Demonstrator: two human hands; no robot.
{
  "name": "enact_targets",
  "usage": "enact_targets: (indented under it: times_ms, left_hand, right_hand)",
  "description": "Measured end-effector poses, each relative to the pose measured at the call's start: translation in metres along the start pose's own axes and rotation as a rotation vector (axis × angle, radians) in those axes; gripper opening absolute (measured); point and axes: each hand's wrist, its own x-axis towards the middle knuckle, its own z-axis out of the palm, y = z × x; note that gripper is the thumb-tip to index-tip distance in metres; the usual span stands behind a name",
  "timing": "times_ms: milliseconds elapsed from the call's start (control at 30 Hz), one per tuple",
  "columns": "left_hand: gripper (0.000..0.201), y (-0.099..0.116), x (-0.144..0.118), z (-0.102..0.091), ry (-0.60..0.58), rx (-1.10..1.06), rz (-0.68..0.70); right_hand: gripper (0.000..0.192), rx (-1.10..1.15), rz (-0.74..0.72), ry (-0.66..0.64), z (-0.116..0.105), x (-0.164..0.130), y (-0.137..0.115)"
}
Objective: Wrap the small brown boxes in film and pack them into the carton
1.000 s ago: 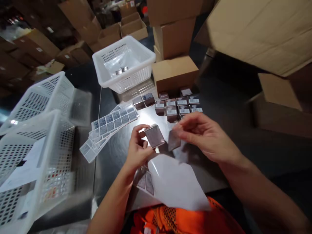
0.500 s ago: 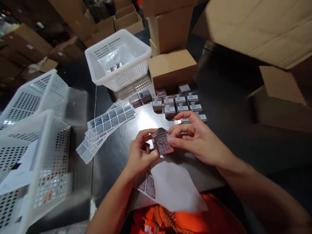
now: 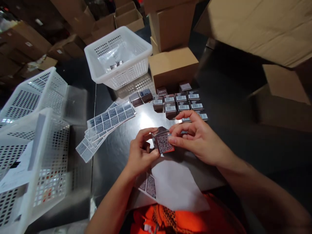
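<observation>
My left hand is closed around a small dark box, thumb below and forefinger along its top. A printed label covers the box face turned toward me. My right hand pinches the label's right edge with thumb and forefinger, its other fingers curled. Beneath my hands lies a sheet of labels with white backing paper over part of it. Beyond them stand several small barcoded boxes in rows, partly hidden by my right hand.
Several label sheets lie fanned on the metal table. Two small dark boxes sit behind them. A white basket holding a plastic bag and a carton stand at the back. More white baskets are at left, a large carton at upper right.
Both hands stay almost in place on the small box. The view has shifted slightly; the label looks about the same on the box face.
</observation>
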Motion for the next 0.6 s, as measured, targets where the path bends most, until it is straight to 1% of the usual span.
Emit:
enact_targets:
  times_ms: [333, 500, 600]
  left_hand:
    - [0.053, -0.0034, -0.0003, -0.0004, -0.006, -0.009, -0.011]
    - [0.052, -0.0009, -0.0019, 0.0003, -0.011, 0.009, -0.028]
    - [0.049, -0.0007, -0.0011, 0.0005, 0.001, 0.022, -0.028]
  right_hand:
    - [0.059, 0.043, 0.016, -0.026, -0.0001, 0.0010, -0.0015]
    - [0.060, 0.022, 0.019, -0.012, 0.0015, -0.0005, -0.0027]
    - [0.057, 0.007, 0.001, -0.004, 0.0032, -0.0010, -0.0001]
